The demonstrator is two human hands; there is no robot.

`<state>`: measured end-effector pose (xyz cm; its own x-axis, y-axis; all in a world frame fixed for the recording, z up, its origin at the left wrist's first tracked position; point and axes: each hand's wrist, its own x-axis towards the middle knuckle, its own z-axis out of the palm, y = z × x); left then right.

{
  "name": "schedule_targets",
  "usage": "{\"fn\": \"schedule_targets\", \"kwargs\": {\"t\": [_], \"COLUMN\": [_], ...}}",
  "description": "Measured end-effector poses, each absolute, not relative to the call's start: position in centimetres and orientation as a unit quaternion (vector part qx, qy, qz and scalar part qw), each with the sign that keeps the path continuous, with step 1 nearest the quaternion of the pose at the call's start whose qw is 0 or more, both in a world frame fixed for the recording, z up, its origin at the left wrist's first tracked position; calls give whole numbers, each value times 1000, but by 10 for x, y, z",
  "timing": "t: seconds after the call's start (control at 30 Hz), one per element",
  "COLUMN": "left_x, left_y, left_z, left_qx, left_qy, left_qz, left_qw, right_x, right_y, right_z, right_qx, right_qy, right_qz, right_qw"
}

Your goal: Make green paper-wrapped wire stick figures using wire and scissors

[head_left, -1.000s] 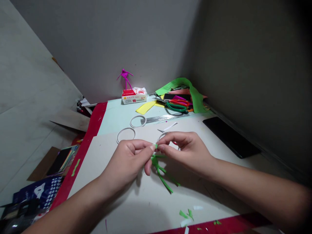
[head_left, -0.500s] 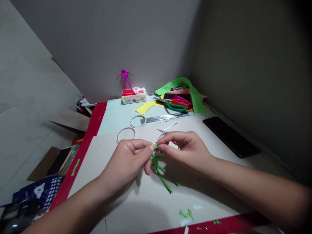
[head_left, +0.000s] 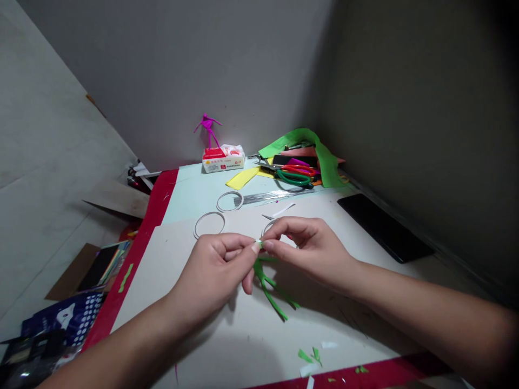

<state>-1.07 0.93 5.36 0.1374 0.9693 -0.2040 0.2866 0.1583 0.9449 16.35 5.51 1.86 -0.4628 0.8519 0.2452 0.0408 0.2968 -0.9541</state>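
Note:
Above the middle of the table, my left hand and my right hand meet at their fingertips, both closed in a pinch. Between them is a small green paper piece, mostly covered by the fingers. Just below shows a green paper figure with thin limbs. Its upper part is hidden behind my left fingers, so I cannot tell whether the pinched piece joins it. A roll of narrow white tape is partly covered by my right hand.
Two tape rings and thin metal wires lie beyond my hands. Farther back are scissors, green crepe paper and a pink figure on a small box. A black phone lies right; green scraps lie in front.
The pinched green piece has turned slightly between the fingertips, with a pale spot now showing at it. My left hand has shifted a little; the rest stays put.

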Motion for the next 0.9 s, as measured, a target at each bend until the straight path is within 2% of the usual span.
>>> {"fn": "schedule_targets", "kwargs": {"t": [0.53,0.73,0.9], "left_x": [-9,-9,-13], "left_y": [3,5,8], "left_z": [49,46,48], "left_qx": [630,606,544], "left_qy": [560,554,541], "left_qz": [338,353,366], "left_qw": [419,448,526], "right_x": [165,163,162], "right_y": [56,55,54], "right_z": [20,22,23], "right_qx": [-304,-304,-309], "right_qy": [-708,-719,-737], "right_qz": [481,461,422], "right_qw": [418,421,428]}}
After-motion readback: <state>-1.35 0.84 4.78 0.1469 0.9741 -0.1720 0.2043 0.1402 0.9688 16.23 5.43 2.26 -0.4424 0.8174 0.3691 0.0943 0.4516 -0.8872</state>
